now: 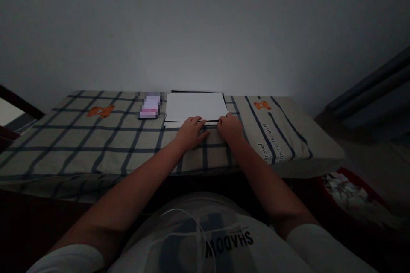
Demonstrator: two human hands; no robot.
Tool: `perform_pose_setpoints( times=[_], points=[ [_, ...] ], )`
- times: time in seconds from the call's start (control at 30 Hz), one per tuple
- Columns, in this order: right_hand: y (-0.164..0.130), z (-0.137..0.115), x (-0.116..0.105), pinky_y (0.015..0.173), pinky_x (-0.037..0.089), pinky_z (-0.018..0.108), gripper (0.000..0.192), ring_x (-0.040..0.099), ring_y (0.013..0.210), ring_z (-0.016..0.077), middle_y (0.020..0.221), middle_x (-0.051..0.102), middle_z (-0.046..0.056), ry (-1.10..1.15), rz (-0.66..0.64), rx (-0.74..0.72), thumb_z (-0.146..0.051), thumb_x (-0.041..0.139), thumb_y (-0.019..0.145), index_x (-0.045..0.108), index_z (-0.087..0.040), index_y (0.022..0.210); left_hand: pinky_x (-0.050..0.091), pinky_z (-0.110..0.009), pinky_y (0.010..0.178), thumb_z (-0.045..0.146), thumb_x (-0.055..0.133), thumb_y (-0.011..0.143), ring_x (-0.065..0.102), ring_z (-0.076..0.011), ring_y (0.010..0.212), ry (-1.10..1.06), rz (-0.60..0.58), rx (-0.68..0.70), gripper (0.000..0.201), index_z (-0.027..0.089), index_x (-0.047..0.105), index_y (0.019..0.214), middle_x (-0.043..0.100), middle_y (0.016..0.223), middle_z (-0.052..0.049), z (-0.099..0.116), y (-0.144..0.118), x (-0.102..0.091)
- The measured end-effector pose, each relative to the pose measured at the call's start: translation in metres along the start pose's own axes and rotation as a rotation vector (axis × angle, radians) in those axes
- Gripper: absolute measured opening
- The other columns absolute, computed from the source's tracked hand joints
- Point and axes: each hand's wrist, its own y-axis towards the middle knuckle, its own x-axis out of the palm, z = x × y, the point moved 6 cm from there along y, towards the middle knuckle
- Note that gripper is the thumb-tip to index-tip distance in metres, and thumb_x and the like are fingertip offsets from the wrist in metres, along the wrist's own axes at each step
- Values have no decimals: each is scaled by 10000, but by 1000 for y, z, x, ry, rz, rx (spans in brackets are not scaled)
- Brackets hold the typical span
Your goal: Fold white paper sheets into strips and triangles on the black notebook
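So the paper stack (196,106) sits mid-way along the back edge of the table (80,145), phone (150,106) just left of it. Left hand's (191,132) loosely spread, thumb out, fingertips on the paper's near edge. Right hand's (231,128) curled at the near right corner — can't tell if it's pinching.

Stack of white paper sheets (196,106), flat, directly ahead of you.
The top sheet presents to you a blank, roughly rectangular face, its long sides running left to right. Lower edges project slightly toward you, out of line with it. A dark layer (198,91) shows along the far edge. The stack lies on the checked cloth (145,136), near the wall (198,42).
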Motion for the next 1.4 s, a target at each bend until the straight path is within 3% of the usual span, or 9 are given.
perform_pose_setpoints(
  times=[0.37,0.53,0.67,0.8,0.9,1.07,1.4],
  points=[
    [-1,1,-1,720,436,324,352,604,874,224,1067,604,120,4,-63,19,-314,364,952,676,-191,1060,349,-409,1044,500,425,922,450,-264,1162,6,-4,-10,508,172,522,1298,524,1284,-119,0,0,-1],
    [-2,0,-6,775,429,339,313,567,950,244,1092,589,143,41,11,-20,-280,422,920,691,-154,1015,352,-420,1046,496,441,916,453,-270,1173,0,-3,-2,512,173,523,1306,525,1288,-120,0,-1,-1],
    [-1,-6,-9,868,402,347,298,504,1052,250,1122,585,150,119,63,-147,-220,445,900,688,-135,1050,350,-438,1049,495,450,913,448,-275,1193,-15,-5,5,502,188,529,1302,522,1296,-117,-1,-1,0],
    [-3,-20,-5,881,397,328,329,496,1056,221,1151,589,125,191,16,-352,-181,427,902,664,-152,1130,344,-434,1057,490,455,910,443,-274,1202,-28,4,12,510,168,528,1299,520,1298,-128,-2,0,1],
    [-5,-25,0,835,411,315,342,504,1022,212,1114,605,107,193,-25,-409,-180,429,902,643,-170,1168,339,-430,1063,482,456,910,445,-274,1200,-35,5,23,521,138,527,1296,522,1292,-148,-1,0,1],
    [-7,-24,0,803,412,302,355,503,1015,205,1101,607,97,186,-30,-398,-168,425,902,629,-187,1192,346,-449,1060,468,455,914,447,-272,1219,-34,17,7,477,181,528,1288,521,1301,-124,-2,0,1],
    [-2,-19,2,862,389,318,320,512,1010,210,1058,621,103,177,-23,-337,-169,445,887,657,-165,1127,323,-442,1086,424,455,917,458,-266,1228,-32,19,32,466,137,519,1278,523,1308,-146,1,-1,-2]
  ],
)
